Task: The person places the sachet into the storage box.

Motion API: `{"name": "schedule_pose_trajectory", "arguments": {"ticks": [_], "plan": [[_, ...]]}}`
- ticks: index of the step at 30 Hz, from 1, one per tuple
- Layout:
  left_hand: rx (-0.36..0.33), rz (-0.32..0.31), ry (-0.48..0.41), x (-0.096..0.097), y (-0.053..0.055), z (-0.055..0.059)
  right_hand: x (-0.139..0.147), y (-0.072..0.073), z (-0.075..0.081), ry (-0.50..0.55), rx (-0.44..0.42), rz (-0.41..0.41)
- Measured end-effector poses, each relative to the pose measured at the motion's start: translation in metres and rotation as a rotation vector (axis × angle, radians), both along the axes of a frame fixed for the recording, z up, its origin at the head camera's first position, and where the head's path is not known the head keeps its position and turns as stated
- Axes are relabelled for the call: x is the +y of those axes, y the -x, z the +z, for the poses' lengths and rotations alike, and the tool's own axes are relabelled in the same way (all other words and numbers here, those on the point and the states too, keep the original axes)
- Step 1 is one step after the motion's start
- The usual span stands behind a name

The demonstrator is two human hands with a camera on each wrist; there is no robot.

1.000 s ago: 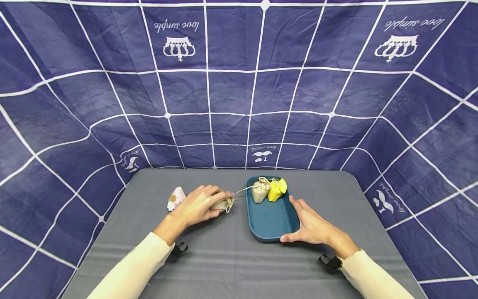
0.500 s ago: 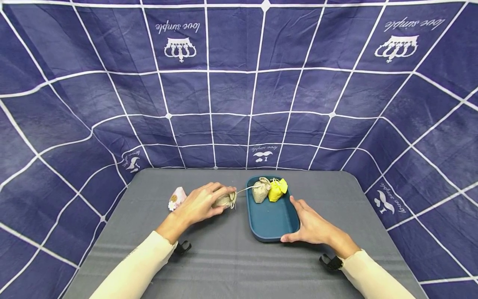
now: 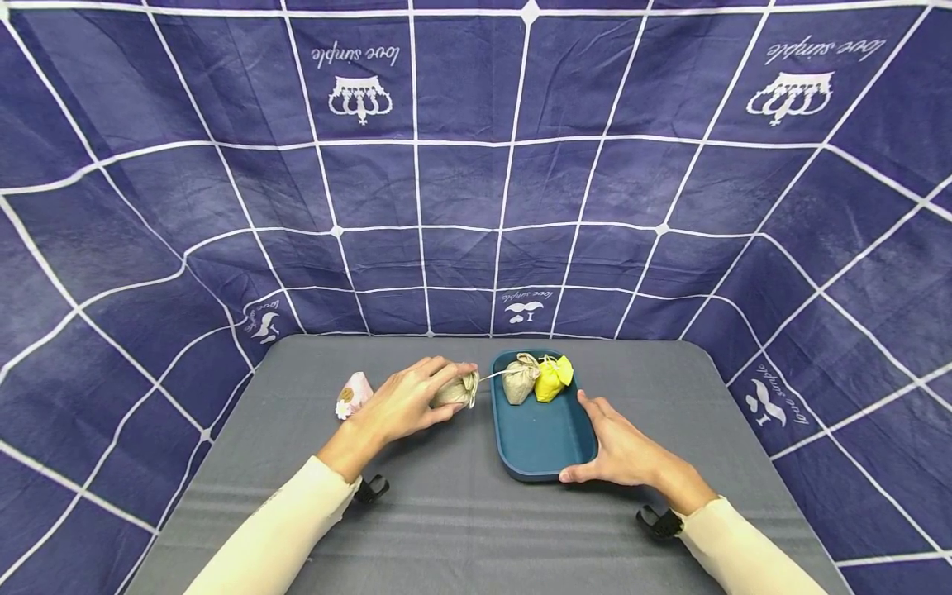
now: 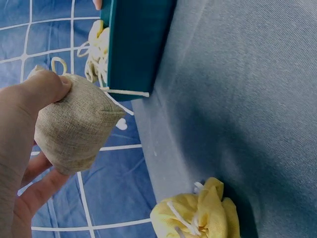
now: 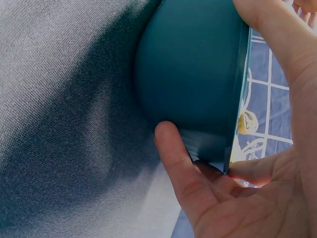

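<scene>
My left hand [image 3: 405, 401] pinches a beige drawstring pouch [image 3: 452, 392] between thumb and fingers, just left of the tray. The left wrist view shows this pouch [image 4: 79, 119] raised above the table, its cord loop by the thumb. A blue tray [image 3: 539, 463] bears another beige pouch [image 3: 518, 382] and a yellow pouch [image 3: 552, 380] at its far end. From the beige one in the tray, a pale cord stretches over the left rim toward the held pouch. My right hand [image 3: 621, 446] grips the tray's right side, thumb at the near corner.
A pink pouch [image 3: 355, 392] with a flower trim lies left of my left hand. Another yellow pouch [image 4: 198, 213] rests on the grey tabletop [image 3: 446, 529] in the left wrist view. Blue gridded cloth [image 3: 461, 182] walls the back and sides.
My left hand has lifted slightly and moved right toward the tray with the beige pouch. The right hand and tray have stayed in place.
</scene>
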State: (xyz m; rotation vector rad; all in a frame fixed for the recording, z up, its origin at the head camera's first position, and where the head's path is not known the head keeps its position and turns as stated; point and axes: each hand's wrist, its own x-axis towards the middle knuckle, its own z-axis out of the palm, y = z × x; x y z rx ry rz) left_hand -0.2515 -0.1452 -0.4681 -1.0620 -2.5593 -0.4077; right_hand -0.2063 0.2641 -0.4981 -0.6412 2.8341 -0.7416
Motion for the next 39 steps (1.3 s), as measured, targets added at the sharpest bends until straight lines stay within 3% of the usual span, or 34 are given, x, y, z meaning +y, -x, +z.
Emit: {"name": "schedule_pose_trajectory", "arguments": {"ticks": [13,32,39], "plan": [[-0.002,-0.028,-0.069,0.021,-0.001,0.01,0.002,0.002,-0.004,0.004,-0.001,-0.005],[0.003,-0.067,-0.099,0.057,0.003,0.016,0.003,0.002,-0.002,0.009,0.0,0.006],[0.001,-0.108,-0.119,0.07,0.006,0.019,0.003,0.003,-0.002,0.003,-0.028,-0.001]]}}
